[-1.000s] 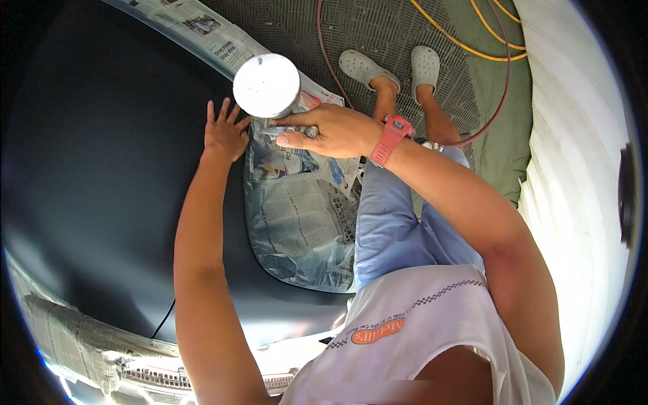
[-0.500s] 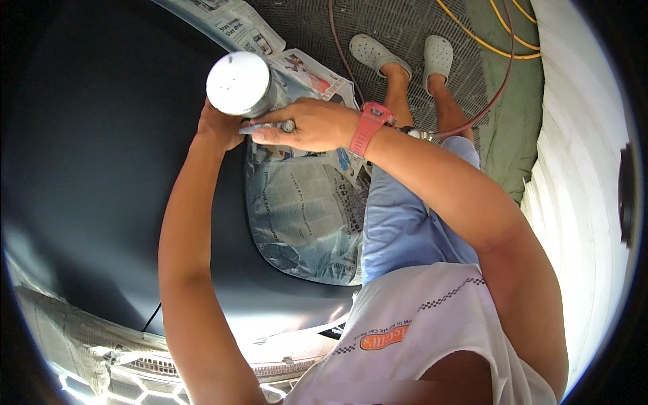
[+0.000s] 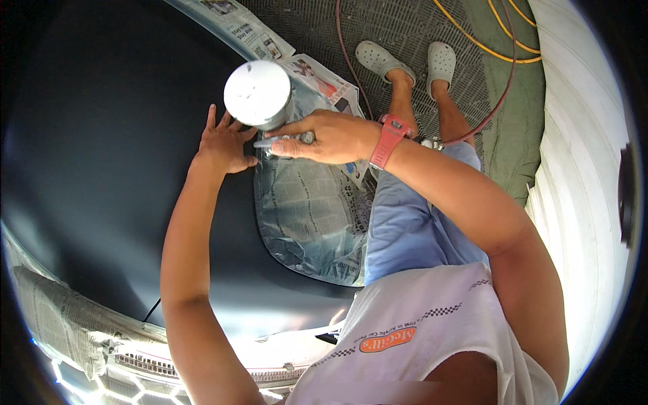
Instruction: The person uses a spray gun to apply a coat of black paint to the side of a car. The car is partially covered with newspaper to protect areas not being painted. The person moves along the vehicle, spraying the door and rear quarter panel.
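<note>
My left hand point(image 3: 221, 145) rests on the matte black curved panel point(image 3: 108, 155), fingers spread, beside the edge of a newspaper-masked section point(image 3: 304, 216). Just to its right, my right hand point(image 3: 331, 137), wearing a red watch, grips a metal spray gun point(image 3: 291, 140) with a large round silver cup point(image 3: 257, 91) on top. The gun is over the border between the black surface and the paper. A hose fitting shows near my right wrist; the nozzle is mostly hidden beneath the cup and hand.
My feet in light clogs point(image 3: 440, 67) stand on textured matting point(image 3: 314, 20). A maroon hose point(image 3: 503, 101) and yellow hoses point(image 3: 472, 44) lie at the upper right, near a green ground sheet point(image 3: 513, 142). A white curved wall point(image 3: 567, 202) runs along the right; masked trim point(image 3: 47, 317) is at lower left.
Half a second ago my left hand was partly behind the cup; now its spread fingers show again. The gun and my right hand shifted left, then slightly down and right.
</note>
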Tool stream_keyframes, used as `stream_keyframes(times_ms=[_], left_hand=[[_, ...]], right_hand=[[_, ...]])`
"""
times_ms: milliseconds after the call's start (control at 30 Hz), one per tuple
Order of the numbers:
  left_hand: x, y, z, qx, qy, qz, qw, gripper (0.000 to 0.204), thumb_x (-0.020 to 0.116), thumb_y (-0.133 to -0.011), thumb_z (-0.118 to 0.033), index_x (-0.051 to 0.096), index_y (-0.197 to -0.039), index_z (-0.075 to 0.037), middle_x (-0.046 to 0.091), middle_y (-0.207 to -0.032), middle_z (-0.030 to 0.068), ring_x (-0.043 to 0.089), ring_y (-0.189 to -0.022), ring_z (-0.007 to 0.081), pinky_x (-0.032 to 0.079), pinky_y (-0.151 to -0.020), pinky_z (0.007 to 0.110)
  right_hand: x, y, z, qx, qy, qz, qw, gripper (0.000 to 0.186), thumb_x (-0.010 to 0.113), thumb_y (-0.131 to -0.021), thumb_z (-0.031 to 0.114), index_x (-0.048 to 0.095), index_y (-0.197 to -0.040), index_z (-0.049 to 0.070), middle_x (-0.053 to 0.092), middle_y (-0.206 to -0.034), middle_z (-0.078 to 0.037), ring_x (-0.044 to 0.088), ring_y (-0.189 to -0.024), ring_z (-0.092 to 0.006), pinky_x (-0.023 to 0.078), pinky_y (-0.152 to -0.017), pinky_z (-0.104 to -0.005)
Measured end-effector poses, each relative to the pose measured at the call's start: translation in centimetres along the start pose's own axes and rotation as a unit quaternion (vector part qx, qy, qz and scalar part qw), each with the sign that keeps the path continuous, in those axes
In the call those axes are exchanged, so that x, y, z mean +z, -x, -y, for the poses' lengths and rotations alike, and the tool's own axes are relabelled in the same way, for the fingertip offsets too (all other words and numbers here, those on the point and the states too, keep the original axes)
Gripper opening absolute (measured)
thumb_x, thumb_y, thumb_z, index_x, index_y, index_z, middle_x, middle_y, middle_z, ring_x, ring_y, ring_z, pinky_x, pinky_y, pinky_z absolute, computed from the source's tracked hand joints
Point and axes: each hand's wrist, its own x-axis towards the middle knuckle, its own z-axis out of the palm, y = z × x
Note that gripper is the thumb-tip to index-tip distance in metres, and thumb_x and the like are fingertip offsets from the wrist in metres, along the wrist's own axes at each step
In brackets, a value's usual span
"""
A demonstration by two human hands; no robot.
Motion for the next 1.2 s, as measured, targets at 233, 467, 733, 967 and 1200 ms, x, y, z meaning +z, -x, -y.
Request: stream_keyframes(times_ms=[233,467,733,967,1200], left_hand=[[-0.4,-6.7,1.0,-0.039,-0.006,-0.06,0.997,0.062,0.048,-0.11,-0.056,0.042,-0.168,-0.037,0.029,-0.18,-0.0005,0.008,-0.17,0.0256,-0.005,-0.133,0.064],[0.4,-14.4,0.8,-0.066,-0.045,-0.141,0.987,0.053,0.043,-0.113,-0.046,0.047,-0.165,-0.037,0.03,-0.18,-0.0008,0.012,-0.169,0.0261,-0.002,-0.134,0.064],[0.4,-15.2,0.2,-0.06,-0.027,-0.131,0.989,0.055,0.042,-0.112,-0.029,0.046,-0.166,-0.037,0.027,-0.181,-0.002,0.015,-0.169,0.0263,-0.001,-0.135,0.06],[3.1,-8.6,-2.2,-0.079,0.0,-0.161,0.984,0.064,0.052,-0.105,-0.031,0.043,-0.169,-0.023,0.026,-0.181,0.0047,0.014,-0.169,0.0272,0.002,-0.135,0.059],[5.8,-0.2,-6.0,-0.094,0.0,-0.153,0.984,0.064,0.048,-0.106,-0.026,0.041,-0.168,-0.011,0.028,-0.18,0.0071,0.018,-0.168,0.0279,0.003,-0.135,0.06]], right_hand=[[-1.2,-0.9,-1.7,-0.003,0.011,-0.059,0.998,0.067,0.052,-0.108,0.067,0.068,-0.149,0.017,0.083,-0.109,-0.013,0.078,-0.111,-0.0256,0.056,-0.103,-0.0383],[-3.2,-0.2,-3.5,0.013,0.002,-0.077,0.997,0.075,0.051,-0.103,0.077,0.073,-0.143,0.017,0.074,-0.135,-0.021,0.068,-0.13,-0.0382,0.052,-0.111,-0.0456],[-4.4,2.1,-7.0,0.011,0.035,-0.119,0.992,0.062,0.052,-0.11,0.062,0.067,-0.15,0.018,0.081,-0.107,-0.015,0.076,-0.096,-0.0242,0.057,-0.091,-0.0386],[-3.1,3.7,-4.0,0.025,0.057,-0.099,0.993,0.064,0.049,-0.11,0.065,0.067,-0.151,0.018,0.081,-0.109,-0.016,0.075,-0.101,-0.0262,0.055,-0.097,-0.0388],[-1.8,6.2,1.2,0.018,0.047,-0.075,0.996,0.075,0.047,-0.106,0.075,0.069,-0.148,0.017,0.078,-0.125,-0.021,0.07,-0.126,-0.0355,0.05,-0.114,-0.0433]])
